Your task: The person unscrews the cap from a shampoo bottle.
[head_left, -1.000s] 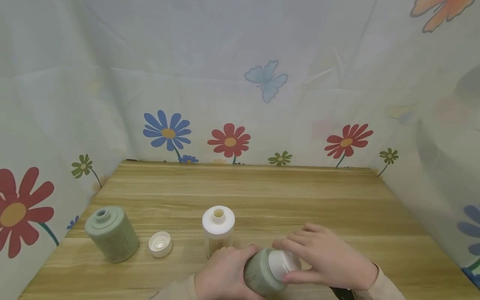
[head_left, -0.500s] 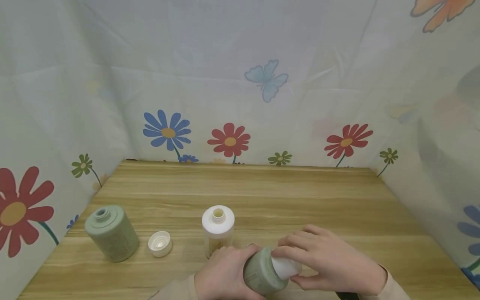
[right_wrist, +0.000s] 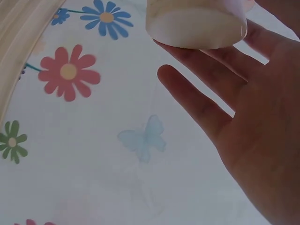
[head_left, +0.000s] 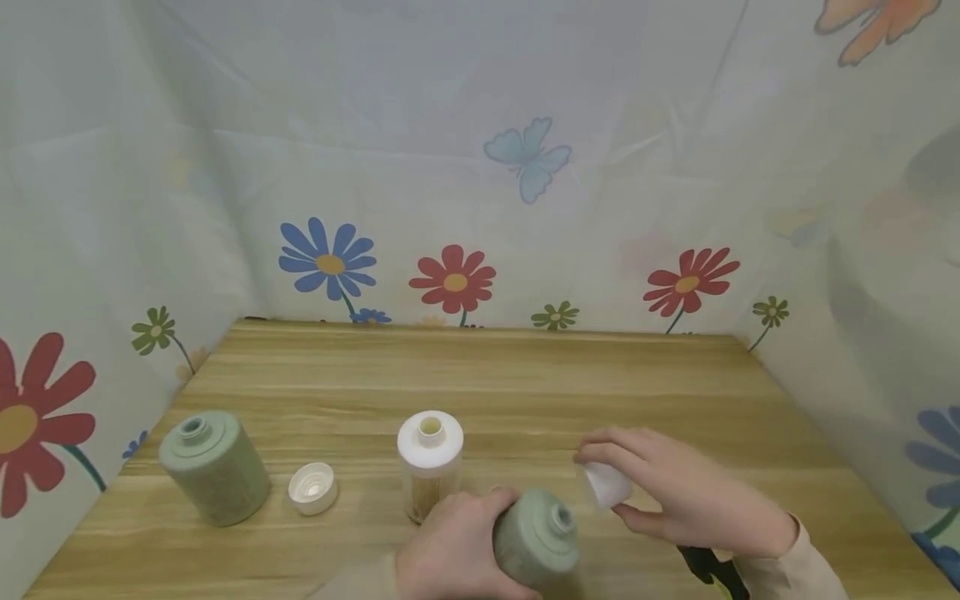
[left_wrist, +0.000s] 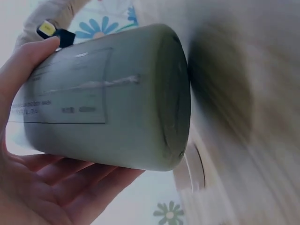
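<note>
My left hand (head_left: 461, 546) grips a green bottle (head_left: 536, 537) round its body near the table's front. The bottle leans to the right, its bare neck showing in the head view. In the left wrist view the bottle's label side (left_wrist: 89, 93) and base show, with the thumb over the top and fingers beneath. Just right of the neck, my right hand (head_left: 675, 492) pinches a white cap (head_left: 606, 485) between thumb and fingers. The cap is apart from the bottle. In the right wrist view the white cap (right_wrist: 197, 23) sits at the fingertips.
A second green bottle (head_left: 216, 471) without a cap stands at the left. Beside it a white cap (head_left: 312, 489) lies with its hollow side up. An uncapped white bottle (head_left: 430, 454) stands just behind my left hand. Flower-printed cloth (head_left: 390, 167) encloses the wooden table (head_left: 487, 367).
The white cap has come off the green bottle and moved right in my right hand, baring the neck. My left hand keeps its grip on the bottle. The head view has shifted slightly.
</note>
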The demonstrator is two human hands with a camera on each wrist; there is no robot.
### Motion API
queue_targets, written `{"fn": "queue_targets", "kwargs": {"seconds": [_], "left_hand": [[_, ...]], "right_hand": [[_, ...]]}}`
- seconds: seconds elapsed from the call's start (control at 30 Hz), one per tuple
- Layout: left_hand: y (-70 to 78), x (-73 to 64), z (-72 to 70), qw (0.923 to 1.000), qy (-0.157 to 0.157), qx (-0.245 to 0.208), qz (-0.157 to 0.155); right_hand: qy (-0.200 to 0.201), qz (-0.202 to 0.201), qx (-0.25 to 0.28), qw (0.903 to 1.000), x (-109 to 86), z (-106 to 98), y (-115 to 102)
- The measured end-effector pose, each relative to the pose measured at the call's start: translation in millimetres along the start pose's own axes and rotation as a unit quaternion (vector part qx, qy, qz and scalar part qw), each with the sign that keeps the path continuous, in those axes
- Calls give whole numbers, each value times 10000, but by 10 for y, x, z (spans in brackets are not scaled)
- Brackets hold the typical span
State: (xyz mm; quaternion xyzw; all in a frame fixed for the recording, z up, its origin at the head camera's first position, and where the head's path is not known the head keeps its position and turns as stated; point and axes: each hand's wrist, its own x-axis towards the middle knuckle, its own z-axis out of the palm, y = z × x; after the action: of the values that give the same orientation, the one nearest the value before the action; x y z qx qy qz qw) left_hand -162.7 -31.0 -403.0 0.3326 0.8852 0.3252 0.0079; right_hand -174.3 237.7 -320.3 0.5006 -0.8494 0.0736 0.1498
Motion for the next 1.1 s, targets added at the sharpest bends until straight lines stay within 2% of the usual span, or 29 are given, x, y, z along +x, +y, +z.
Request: {"fn": "queue_targets", "kwargs": {"seconds": [0.13,0.3,0.4,0.53,0.7,0.83,1.1], "left_hand": [[73,86,69,9993,28,-372,36],[211,249,156,9951,-65,-971,-146],[269,358,210,9929,46,-1166,-230],[287,542,269,9895,289,-1414,-112],[298,742,350,9840,370,-1737,-166],[340,856,442,9827,568,-1729,-331],[391,1098,613,9702,382,-2260,-782]], "right_hand": [[230,372,-65,9990,-54,49,153],[866,616,-363,9937,-215,143,331],[1253,777,-433,9881,-345,203,409],[1568,960,-275,9826,-509,259,504],[1487,1358,226,9793,-681,297,605],[1291,1746,800,9729,-773,307,684],[521,2785,1539,9466,-912,401,722]]}}
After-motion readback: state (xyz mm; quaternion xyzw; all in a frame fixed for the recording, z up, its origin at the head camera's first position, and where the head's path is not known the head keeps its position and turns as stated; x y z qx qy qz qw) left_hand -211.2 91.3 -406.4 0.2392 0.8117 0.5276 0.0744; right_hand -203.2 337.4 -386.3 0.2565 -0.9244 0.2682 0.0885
